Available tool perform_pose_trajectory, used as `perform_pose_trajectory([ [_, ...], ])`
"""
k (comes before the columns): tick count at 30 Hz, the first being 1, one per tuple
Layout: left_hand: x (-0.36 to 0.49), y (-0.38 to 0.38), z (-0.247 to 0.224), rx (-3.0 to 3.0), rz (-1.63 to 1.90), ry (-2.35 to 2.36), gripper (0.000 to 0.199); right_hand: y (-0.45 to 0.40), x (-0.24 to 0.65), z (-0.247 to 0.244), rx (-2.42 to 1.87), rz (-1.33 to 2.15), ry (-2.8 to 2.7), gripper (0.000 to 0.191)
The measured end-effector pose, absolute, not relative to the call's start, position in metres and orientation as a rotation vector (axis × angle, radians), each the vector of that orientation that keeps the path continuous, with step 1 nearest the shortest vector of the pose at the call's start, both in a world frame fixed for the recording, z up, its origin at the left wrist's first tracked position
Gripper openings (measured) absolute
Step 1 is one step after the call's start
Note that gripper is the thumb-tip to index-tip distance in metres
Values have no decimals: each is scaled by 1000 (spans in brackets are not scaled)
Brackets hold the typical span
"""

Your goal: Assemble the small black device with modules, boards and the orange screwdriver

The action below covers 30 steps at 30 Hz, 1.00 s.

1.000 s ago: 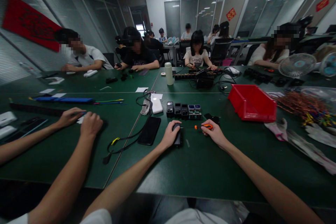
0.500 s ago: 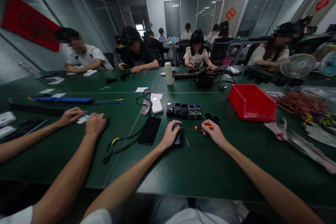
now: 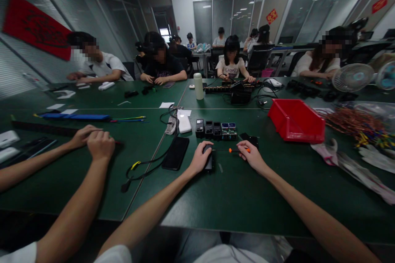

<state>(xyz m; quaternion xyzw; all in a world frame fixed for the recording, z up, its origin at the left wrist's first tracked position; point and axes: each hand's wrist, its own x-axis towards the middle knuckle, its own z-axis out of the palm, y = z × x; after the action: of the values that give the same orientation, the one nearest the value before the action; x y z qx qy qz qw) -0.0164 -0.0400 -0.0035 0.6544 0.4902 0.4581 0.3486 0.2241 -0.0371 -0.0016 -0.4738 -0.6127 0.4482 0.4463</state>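
Observation:
Near the middle of the green table, my left hand [image 3: 201, 158] is wrapped round a small black box-shaped device [image 3: 209, 163] resting on the surface. My right hand [image 3: 248, 153] grips a screwdriver [image 3: 234, 151] with an orange and black handle. Its thin shaft points left at the device's right side; whether the tip touches a screw is too small to tell. Just beyond my hands stands a row of small black cases [image 3: 209, 130], with small circuit-board units [image 3: 228, 130] at its right end. A flat black piece [image 3: 251, 139] lies behind my right hand.
A phone [image 3: 175, 153] and a black cable [image 3: 145, 176] lie left of my hands. To the right are a red bin [image 3: 296, 121], gloves [image 3: 364, 172] and bundled wires [image 3: 352, 125]. A co-worker's hands [image 3: 100, 144] work at the left. A pale bottle [image 3: 198, 86] stands farther back.
My left hand and the device stay put. My right hand and the screwdriver shift at most slightly. At the left, the co-worker's nearer hand has moved left.

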Motion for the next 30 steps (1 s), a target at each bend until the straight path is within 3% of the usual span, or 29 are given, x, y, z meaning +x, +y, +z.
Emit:
perform_pose_trajectory([
  [21, -17, -40, -2, 1698, 1180, 1281, 21, -43, 223, 11, -1091, 923, -1623, 22],
  [30, -17, -40, -2, 1704, 1184, 1274, 21, -45, 224, 14, -1073, 946, -1632, 30],
])
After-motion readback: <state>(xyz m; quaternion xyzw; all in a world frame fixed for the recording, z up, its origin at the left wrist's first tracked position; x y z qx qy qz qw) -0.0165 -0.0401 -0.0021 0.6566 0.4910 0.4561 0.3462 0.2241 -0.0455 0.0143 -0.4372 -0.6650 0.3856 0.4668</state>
